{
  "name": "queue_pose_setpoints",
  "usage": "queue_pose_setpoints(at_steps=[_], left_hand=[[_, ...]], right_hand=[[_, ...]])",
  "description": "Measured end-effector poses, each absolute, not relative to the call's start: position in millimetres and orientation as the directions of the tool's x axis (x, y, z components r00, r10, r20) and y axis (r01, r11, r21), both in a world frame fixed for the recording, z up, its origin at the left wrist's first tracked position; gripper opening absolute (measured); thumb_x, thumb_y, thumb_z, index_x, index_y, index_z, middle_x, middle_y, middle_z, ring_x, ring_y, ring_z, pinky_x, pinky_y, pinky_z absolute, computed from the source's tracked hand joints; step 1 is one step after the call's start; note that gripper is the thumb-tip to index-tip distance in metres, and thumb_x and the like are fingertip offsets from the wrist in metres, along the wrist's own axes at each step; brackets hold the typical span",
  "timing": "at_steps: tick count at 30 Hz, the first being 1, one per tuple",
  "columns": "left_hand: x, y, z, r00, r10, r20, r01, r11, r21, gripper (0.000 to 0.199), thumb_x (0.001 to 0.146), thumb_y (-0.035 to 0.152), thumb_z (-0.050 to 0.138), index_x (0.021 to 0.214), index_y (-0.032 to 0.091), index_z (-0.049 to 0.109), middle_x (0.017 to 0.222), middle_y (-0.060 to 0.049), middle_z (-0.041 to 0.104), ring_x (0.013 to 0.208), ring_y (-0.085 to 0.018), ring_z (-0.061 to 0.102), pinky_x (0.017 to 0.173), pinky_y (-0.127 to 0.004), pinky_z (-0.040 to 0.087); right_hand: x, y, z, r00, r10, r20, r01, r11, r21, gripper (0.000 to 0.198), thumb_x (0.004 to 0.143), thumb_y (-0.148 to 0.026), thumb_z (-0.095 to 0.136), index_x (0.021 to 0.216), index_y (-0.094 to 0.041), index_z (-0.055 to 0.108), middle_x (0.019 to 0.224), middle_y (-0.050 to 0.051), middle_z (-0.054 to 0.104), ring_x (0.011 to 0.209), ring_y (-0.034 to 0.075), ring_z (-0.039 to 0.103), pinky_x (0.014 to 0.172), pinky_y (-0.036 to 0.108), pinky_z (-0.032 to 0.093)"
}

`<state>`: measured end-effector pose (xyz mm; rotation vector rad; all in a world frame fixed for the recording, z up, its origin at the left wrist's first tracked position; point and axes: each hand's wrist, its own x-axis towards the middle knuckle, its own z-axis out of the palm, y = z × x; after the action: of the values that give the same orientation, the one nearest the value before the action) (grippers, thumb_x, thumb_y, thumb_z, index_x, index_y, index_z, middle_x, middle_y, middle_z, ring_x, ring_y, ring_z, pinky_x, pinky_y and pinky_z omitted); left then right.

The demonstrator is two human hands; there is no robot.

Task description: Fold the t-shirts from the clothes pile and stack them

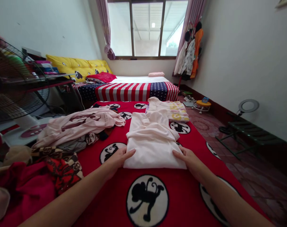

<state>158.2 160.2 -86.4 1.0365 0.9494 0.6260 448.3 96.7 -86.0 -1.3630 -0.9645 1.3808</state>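
Note:
A white shirt [155, 154], partly folded, lies on a red blanket [93, 171] printed with black monkeys in white circles. My left hand [121, 157] grips the shirt's left edge, thumb on top and the other fingers mostly hidden. At the opposite edge, my right hand [187, 159] holds the shirt the same way. The shirt's near edge is folded straight, while its far part is still creased. Just beyond it are folded light-coloured clothes [177, 112], some with a yellow pattern.
To the left, a pale pink shirt [84, 121] lies spread over darker clothes, with a magenta garment [25, 181] nearer me. A floor fan [17, 82] stands at the far left. A bed [134, 91] is ahead; a dark green folding stool [249, 130] stands on the right.

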Motion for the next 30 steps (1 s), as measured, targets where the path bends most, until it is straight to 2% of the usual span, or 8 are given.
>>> queue_pose_setpoints(at_steps=[5, 8, 12, 15, 18, 21, 26, 30], left_hand=[[168.6, 167.7, -42.6, 0.337, 0.917, -0.215, -0.152, 0.278, 0.949, 0.047, 0.065, 0.039, 0.08, 0.099, 0.008, 0.069, 0.082, -0.01, 0.072, 0.065, -0.017, 0.065, 0.056, -0.021, 0.049], [159.3, 149.3, -5.6, 0.384, 0.91, -0.156, -0.175, 0.237, 0.955, 0.049, 0.066, 0.036, 0.08, 0.106, 0.012, 0.068, 0.084, -0.008, 0.072, 0.068, -0.018, 0.066, 0.058, -0.022, 0.05], [135.4, 95.1, -17.3, 0.554, 0.785, -0.276, -0.013, 0.34, 0.94, 0.043, 0.07, 0.041, 0.077, 0.102, 0.014, 0.071, 0.085, -0.008, 0.073, 0.078, -0.022, 0.067, 0.065, -0.025, 0.051], [119.7, 57.0, -60.2, 0.72, 0.612, -0.327, 0.137, 0.338, 0.931, 0.044, 0.07, 0.048, 0.075, 0.093, 0.01, 0.072, 0.086, -0.011, 0.072, 0.085, -0.024, 0.067, 0.073, -0.027, 0.05], [111.7, 38.5, -86.8, 0.605, 0.711, -0.358, 0.047, 0.417, 0.908, 0.055, 0.071, 0.053, 0.073, 0.107, 0.013, 0.067, 0.094, -0.011, 0.071, 0.089, -0.025, 0.067, 0.077, -0.031, 0.051], [113.3, 36.6, -89.2, 0.459, 0.774, -0.436, -0.015, 0.498, 0.867, 0.067, 0.074, 0.057, 0.068, 0.126, 0.018, 0.054, 0.103, -0.013, 0.069, 0.088, -0.026, 0.068, 0.073, -0.035, 0.054], [125.8, 39.1, -95.9, 0.425, 0.892, -0.155, 0.021, 0.162, 0.987, 0.07, 0.073, 0.044, 0.072, 0.132, 0.017, 0.047, 0.12, -0.015, 0.063, 0.104, -0.028, 0.062, 0.089, -0.038, 0.049], [130.1, 32.0, -102.8, 0.256, 0.965, -0.051, 0.442, -0.07, 0.894, 0.058, 0.079, 0.03, 0.061, 0.134, 0.017, 0.047, 0.119, -0.014, 0.063, 0.111, -0.03, 0.057, 0.095, -0.038, 0.043]], right_hand=[[441.8, 110.3, -44.3, 0.2, 0.956, -0.213, -0.062, -0.204, -0.977, 0.039, 0.065, -0.039, 0.077, 0.09, -0.011, 0.068, 0.073, 0.005, 0.071, 0.058, 0.017, 0.062, 0.052, 0.025, 0.048], [434.8, 90.2, -5.1, 0.193, 0.971, -0.14, -0.064, -0.129, -0.99, 0.041, 0.067, -0.036, 0.075, 0.101, -0.015, 0.068, 0.083, 0.006, 0.073, 0.061, 0.016, 0.063, 0.05, 0.023, 0.046], [424.5, 31.4, -8.8, 0.081, 0.971, -0.225, 0.016, -0.227, -0.974, 0.051, 0.071, -0.046, 0.072, 0.115, -0.022, 0.064, 0.099, 0.007, 0.072, 0.077, 0.022, 0.067, 0.058, 0.028, 0.052], [430.6, -5.9, -48.8, -0.063, 0.972, -0.225, 0.165, -0.212, -0.963, 0.053, 0.068, -0.053, 0.072, 0.108, -0.019, 0.066, 0.102, 0.009, 0.072, 0.09, 0.026, 0.067, 0.072, 0.032, 0.054], [450.1, -15.2, -69.3, 0.004, 0.972, -0.237, 0.39, -0.219, -0.894, 0.049, 0.076, -0.062, 0.059, 0.092, -0.017, 0.068, 0.077, 0.006, 0.07, 0.069, 0.021, 0.066, 0.061, 0.03, 0.052], [457.8, 2.2, -52.3, 0.171, 0.985, 0.018, 0.678, -0.105, -0.727, 0.038, 0.079, -0.057, 0.058, 0.088, -0.021, 0.067, 0.076, 0.005, 0.068, 0.063, 0.019, 0.062, 0.056, 0.028, 0.049], [397.9, 54.4, -15.7, -0.161, 0.951, 0.264, 0.685, 0.3, -0.663, 0.02, 0.088, -0.037, 0.051, 0.087, -0.022, 0.066, 0.087, 0.006, 0.067, 0.075, 0.017, 0.062, 0.065, 0.027, 0.049], [336.7, 90.7, -17.5, -0.359, 0.905, 0.227, 0.587, 0.408, -0.699, 0.018, 0.085, -0.033, 0.056, 0.092, -0.021, 0.069, 0.093, 0.005, 0.068, 0.081, 0.016, 0.063, 0.071, 0.027, 0.048]])
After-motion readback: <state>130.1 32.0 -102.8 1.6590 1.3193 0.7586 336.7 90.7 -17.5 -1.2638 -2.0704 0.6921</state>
